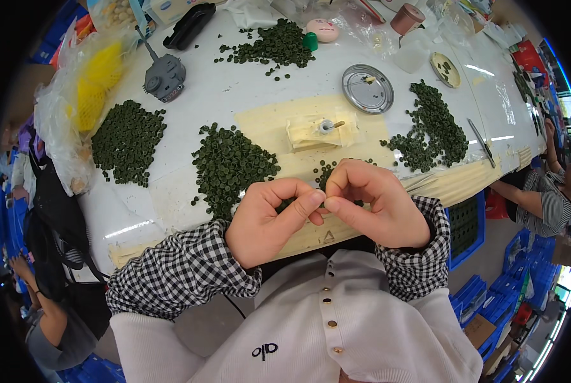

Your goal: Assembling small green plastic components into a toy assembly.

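My left hand [266, 220] and my right hand [375, 201] meet at the table's near edge, thumbs and forefingers pinched together tip to tip. Whatever sits between the fingertips is too small and too hidden to make out. Small dark green round plastic parts lie in a heap [234, 159] just beyond my left hand. A few more of these parts [324, 173] lie behind the fingertips, partly covered by my hands. Farther back, a small tape-wrapped block [308, 135] with a short stick-like piece on top rests on yellowish tape.
More green heaps lie at left [129, 142], far middle [279, 45] and right [435, 127]. Around them are a grey toy tank turret [164, 75], a round metal lid [368, 88], a slim metal tool [481, 143] and a plastic bag [62, 115]. Other people sit at both sides.
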`<state>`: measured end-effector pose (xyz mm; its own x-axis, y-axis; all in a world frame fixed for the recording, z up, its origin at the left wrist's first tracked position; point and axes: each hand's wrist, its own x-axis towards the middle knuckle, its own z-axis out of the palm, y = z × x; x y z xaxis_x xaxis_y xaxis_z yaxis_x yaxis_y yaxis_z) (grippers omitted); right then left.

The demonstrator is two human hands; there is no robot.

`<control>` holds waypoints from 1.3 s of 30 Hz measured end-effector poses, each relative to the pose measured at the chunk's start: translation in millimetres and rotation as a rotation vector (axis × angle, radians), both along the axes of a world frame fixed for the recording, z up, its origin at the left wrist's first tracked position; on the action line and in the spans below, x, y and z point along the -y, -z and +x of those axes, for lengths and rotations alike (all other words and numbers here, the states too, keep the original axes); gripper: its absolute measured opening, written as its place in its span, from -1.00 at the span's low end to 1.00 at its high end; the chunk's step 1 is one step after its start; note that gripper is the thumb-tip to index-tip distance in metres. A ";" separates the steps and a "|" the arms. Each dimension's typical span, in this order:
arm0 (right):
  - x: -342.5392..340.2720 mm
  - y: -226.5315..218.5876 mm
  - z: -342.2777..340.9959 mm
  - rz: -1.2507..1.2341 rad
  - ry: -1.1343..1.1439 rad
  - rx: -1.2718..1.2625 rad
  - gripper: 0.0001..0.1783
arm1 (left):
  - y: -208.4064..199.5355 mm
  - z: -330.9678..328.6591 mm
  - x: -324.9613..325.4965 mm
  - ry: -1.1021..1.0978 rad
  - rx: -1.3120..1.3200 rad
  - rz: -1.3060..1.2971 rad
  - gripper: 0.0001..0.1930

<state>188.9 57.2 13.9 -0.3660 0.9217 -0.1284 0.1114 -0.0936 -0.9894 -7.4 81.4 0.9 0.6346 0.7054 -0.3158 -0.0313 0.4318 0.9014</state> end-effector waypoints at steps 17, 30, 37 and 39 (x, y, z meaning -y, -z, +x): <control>4.4 -5.1 -14.8 0.512 0.258 0.287 -0.88 | 6.2 1.4 -0.5 -0.149 0.161 -0.220 -0.77; 8.8 2.2 -23.5 0.679 0.363 0.347 -0.79 | 8.9 0.0 -0.3 -0.117 0.198 -0.245 -0.80; 10.6 0.3 -22.2 0.662 0.356 0.324 -0.76 | 8.6 2.2 0.2 -0.172 0.229 -0.247 -0.81; 10.3 1.3 -22.2 0.681 0.365 0.338 -0.75 | 9.7 1.2 -0.3 -0.163 0.226 -0.230 -0.82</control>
